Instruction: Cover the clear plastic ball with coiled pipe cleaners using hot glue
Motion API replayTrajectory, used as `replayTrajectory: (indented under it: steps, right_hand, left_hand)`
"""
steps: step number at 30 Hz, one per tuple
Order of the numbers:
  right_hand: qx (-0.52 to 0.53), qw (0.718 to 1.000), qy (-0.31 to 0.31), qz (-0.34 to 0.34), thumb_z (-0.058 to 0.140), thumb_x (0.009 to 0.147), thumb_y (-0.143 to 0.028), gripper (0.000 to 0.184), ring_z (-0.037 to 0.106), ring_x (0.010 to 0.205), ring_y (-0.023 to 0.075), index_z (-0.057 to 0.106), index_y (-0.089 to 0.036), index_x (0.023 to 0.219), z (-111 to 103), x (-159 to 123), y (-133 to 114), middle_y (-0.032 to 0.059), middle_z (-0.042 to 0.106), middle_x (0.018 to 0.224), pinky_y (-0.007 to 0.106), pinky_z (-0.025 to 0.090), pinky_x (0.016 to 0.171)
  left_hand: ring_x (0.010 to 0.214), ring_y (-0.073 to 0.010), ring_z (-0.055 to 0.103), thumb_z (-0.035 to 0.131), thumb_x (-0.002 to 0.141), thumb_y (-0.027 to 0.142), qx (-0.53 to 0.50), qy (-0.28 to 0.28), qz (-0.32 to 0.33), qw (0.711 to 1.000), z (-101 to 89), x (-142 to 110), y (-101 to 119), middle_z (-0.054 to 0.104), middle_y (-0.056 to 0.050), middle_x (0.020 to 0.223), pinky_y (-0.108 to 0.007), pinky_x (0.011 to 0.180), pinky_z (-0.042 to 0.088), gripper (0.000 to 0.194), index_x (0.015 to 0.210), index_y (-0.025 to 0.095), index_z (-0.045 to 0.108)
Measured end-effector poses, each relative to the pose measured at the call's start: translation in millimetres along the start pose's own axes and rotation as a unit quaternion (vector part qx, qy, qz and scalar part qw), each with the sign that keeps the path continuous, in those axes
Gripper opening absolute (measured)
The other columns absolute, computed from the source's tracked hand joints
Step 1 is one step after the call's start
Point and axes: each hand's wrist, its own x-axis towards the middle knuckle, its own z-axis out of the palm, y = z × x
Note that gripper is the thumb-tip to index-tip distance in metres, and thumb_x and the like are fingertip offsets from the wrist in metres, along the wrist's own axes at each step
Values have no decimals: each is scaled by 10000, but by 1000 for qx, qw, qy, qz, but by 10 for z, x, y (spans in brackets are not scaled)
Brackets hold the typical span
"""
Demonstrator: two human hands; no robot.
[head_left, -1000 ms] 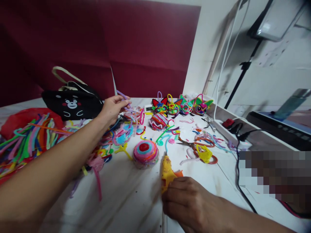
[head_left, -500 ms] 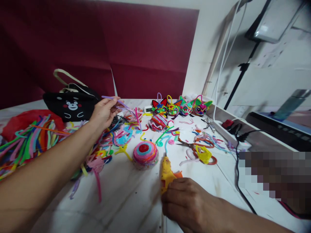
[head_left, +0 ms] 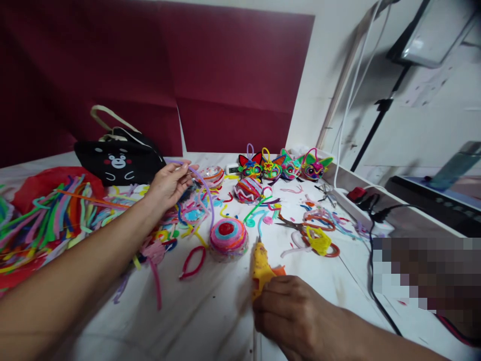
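A thin purple pipe cleaner point(head_left: 208, 189) is pinched between the fingertips of my left hand point(head_left: 168, 184). It bends down toward the round ball point(head_left: 229, 235) wound in pink, orange and blue rings with a red centre. Left of that ball a crimson pipe cleaner loop point(head_left: 203, 257) lies on the table. My right hand point(head_left: 291, 313) is wrapped around a yellow glue gun point(head_left: 262, 268), whose nozzle points away from me beside the ball. Its handle is mostly covered by my fingers.
Several finished animal-face ornaments point(head_left: 271, 169) line the back, behind a striped ball point(head_left: 248, 191). Orange-handled scissors point(head_left: 318, 223) lie right of centre. Colourful pipe cleaners point(head_left: 71, 205) and a black bag point(head_left: 116, 163) fill the left. A power strip point(head_left: 347, 203) with cables runs along the right.
A crimson loop now lies left of the ringed ball, where bare table showed before. The purple pipe cleaner now curves down toward the ball. My right hand keeps its grip on the glue gun.
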Motion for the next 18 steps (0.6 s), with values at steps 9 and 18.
replayTrajectory:
  steps: [9, 18]
  right_hand:
    - [-1, 1000, -16, 6, 374, 1014, -136, 332, 490, 651, 169, 590, -167, 764, -3, -10, -6, 47, 603, 719, 309, 391, 602]
    - [11, 1000, -1, -2, 319, 1038, -165, 420, 475, 643, 168, 585, -161, 715, -7, -3, -13, 46, 592, 703, 314, 378, 591]
  left_hand:
    - [598, -112, 686, 690, 864, 89, 24, 40, 4, 999, 20, -15, -68, 696, 5, 662, -199, 550, 533, 116, 783, 117, 612]
    - [678, -111, 734, 644, 860, 49, 25, 108, 96, 989, -303, 101, 118, 691, 39, 630, -220, 688, 598, 177, 790, 160, 525]
